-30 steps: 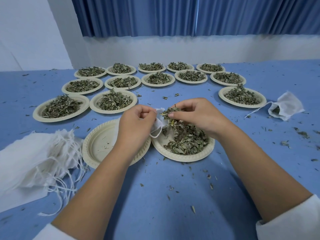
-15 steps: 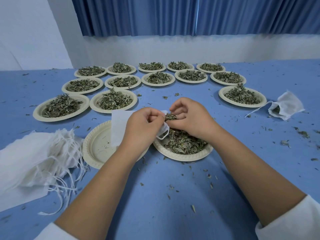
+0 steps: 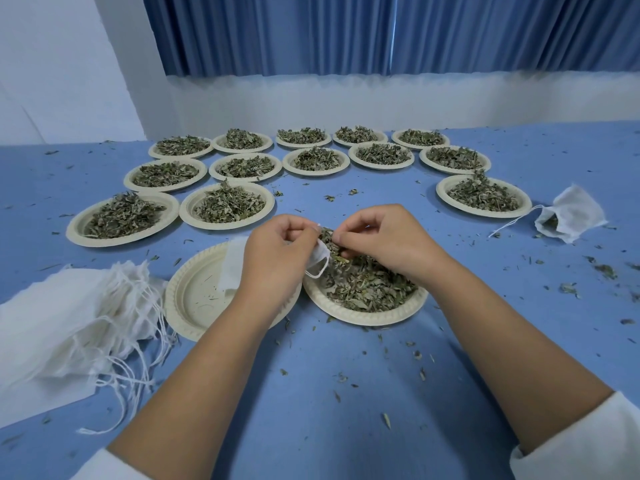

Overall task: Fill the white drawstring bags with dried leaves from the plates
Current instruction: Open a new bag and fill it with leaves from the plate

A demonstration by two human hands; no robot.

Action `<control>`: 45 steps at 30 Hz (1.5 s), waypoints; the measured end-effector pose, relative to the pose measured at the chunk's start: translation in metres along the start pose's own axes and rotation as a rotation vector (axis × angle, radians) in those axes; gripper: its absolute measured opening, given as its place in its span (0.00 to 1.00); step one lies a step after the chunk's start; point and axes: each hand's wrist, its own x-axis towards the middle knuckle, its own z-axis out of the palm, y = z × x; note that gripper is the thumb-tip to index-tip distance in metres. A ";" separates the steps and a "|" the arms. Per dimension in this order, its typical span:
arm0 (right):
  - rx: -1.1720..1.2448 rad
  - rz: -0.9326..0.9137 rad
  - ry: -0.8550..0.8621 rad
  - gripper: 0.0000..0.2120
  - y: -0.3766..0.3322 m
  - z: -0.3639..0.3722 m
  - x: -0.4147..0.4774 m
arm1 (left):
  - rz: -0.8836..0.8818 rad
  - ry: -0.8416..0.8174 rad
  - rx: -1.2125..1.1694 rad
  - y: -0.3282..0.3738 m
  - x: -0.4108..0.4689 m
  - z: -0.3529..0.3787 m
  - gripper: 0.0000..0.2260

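**Filling of one bag, head view.** The bag is pinched at its mouth by the curled fingers of the left hand. It is held low between the empty plate and the near plate of leaves.

A second ago the right hand was raised over that plate with a pinch of leaves. It has since been brought up against the bag's mouth, where the pinch is kept between thumb and fingertips. Over the same interval the bag's body has been swung into sight to the left of the left hand, over the empty plate.

The change is read as one pinch being delivered. Whether the leaves are inside yet cannot be told, as the opening is hidden by fingers. Much of the pile is left on the plate, so many more pinches are judged necessary.

One filled bag lies at the right of the worktop, and a stack of unfilled bags at the left. Rows of full plates are set behind.
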 end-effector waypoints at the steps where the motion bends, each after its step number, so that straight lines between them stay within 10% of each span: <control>1: -0.005 -0.002 -0.001 0.06 0.000 -0.001 0.000 | 0.000 0.010 -0.007 0.000 0.000 -0.001 0.04; 45: -0.067 0.084 0.050 0.05 0.006 0.008 0.002 | 0.125 -0.312 0.072 0.003 -0.011 0.006 0.05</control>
